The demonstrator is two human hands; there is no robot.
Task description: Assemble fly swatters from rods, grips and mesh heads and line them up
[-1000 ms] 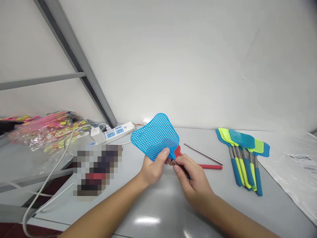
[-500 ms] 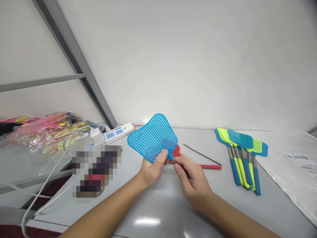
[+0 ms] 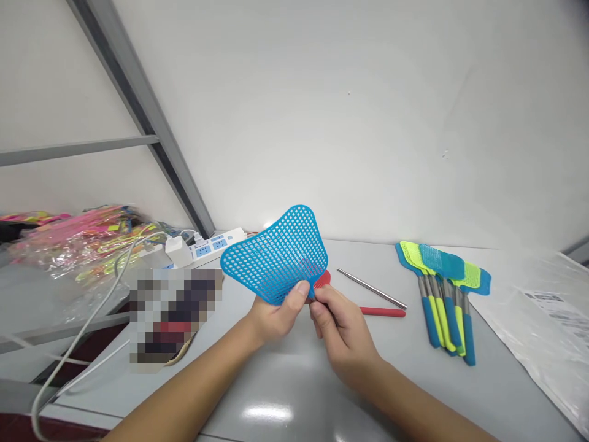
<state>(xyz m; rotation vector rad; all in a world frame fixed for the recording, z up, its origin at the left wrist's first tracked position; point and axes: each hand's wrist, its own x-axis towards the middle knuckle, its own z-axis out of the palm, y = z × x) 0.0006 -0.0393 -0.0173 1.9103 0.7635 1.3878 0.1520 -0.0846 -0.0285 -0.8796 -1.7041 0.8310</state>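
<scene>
A blue mesh fly swatter head (image 3: 276, 255) is held up over the table, tilted to the left. My left hand (image 3: 278, 316) grips its lower edge, thumb on the front by the neck. My right hand (image 3: 343, 331) is closed round the neck and the shaft below it; most of the shaft is hidden by the fingers. Behind my hands lies a red swatter head (image 3: 323, 280), partly covered. To the right of my right hand rest a red handle (image 3: 383, 312) and a thin metal rod (image 3: 372, 288).
Several blue and yellow-green fly swatters (image 3: 444, 307) lie fanned at the right, beside a white plastic bag (image 3: 536, 331). A power strip (image 3: 216, 245) with cables stands at the back left. Plastic-wrapped colourful goods (image 3: 87, 239) and a blurred-out object (image 3: 175, 319) are at the left.
The swatter head has turned to show its front more squarely and shifted slightly left. My right hand has moved up close against the neck, covering more of the shaft.
</scene>
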